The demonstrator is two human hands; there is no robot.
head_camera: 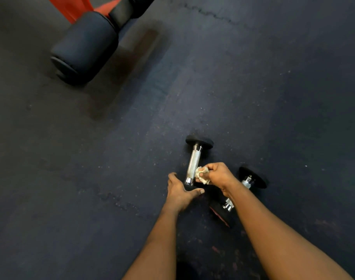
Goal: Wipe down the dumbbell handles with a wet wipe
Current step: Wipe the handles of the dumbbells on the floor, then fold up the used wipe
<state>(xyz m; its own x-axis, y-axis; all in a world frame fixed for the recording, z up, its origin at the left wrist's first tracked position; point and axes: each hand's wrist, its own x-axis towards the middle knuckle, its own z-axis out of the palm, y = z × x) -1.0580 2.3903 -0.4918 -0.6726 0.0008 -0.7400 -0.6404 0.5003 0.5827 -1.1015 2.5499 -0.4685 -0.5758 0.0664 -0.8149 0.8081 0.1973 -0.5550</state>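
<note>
From the head camera, the right hand (219, 174) pinches a crumpled wet wipe (202, 174) against the near dumbbell's knurled handle (193, 165). The left hand (179, 191), fingers spread, cups that dumbbell's lower head on the dark floor (91, 178). A second dumbbell (246, 183) lies just beside, under the right forearm.
</note>
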